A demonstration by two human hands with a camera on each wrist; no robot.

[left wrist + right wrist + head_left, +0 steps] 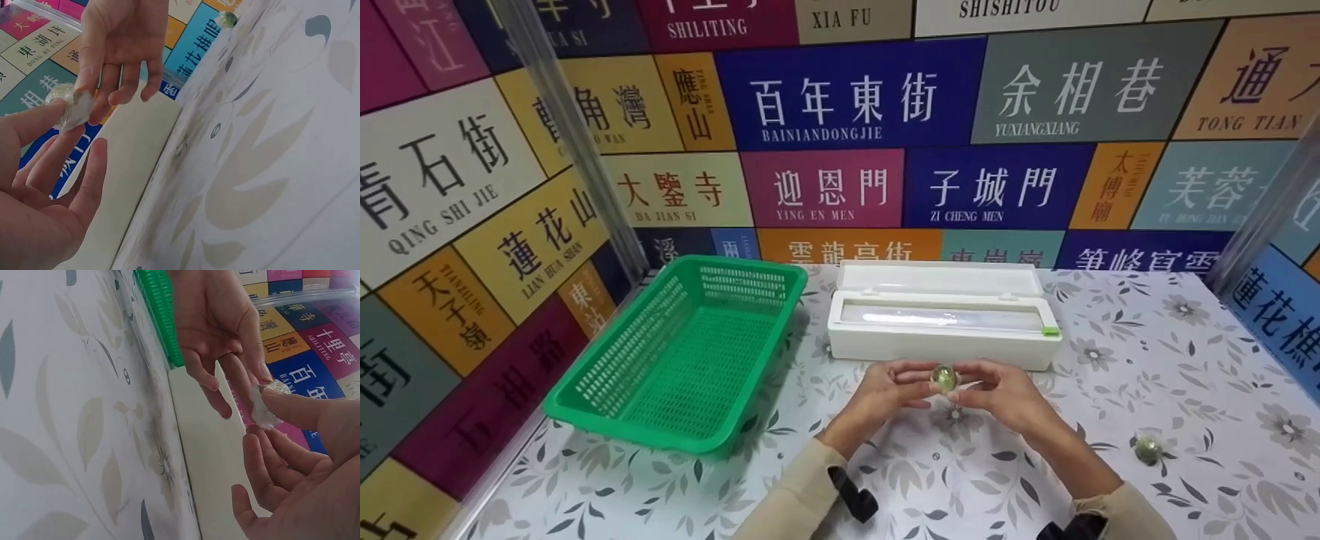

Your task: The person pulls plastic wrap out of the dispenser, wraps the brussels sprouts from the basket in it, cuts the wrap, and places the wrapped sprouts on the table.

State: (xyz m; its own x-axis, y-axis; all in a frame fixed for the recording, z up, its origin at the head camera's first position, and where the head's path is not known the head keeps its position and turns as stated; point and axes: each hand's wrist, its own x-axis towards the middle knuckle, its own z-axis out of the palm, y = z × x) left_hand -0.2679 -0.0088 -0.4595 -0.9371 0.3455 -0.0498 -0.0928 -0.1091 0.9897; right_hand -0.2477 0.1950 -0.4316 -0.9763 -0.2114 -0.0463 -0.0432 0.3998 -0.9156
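A small round greenish thing wrapped in clear plastic film (943,378) is held up between both hands, above the table. My left hand (889,391) pinches it from the left between thumb and fingers. From the right, my right hand (1003,391) pinches the same bundle. Both wrist views show the bunched, crinkled film (79,109) at the fingertips. Just behind the hands stands a white cling film dispenser (937,341), its lid raised and clear film showing inside. Another greenish round thing (1147,450), apparently film-wrapped too, lies on the table to the right.
A green plastic basket (735,420) with perforated sides stands at the left. A small bright green piece (1050,331) sits at the dispenser's right end. The table (1207,390) has a leaf-and-flower cover. Panels with colourful place-name signs (847,94) rise behind and beside it.
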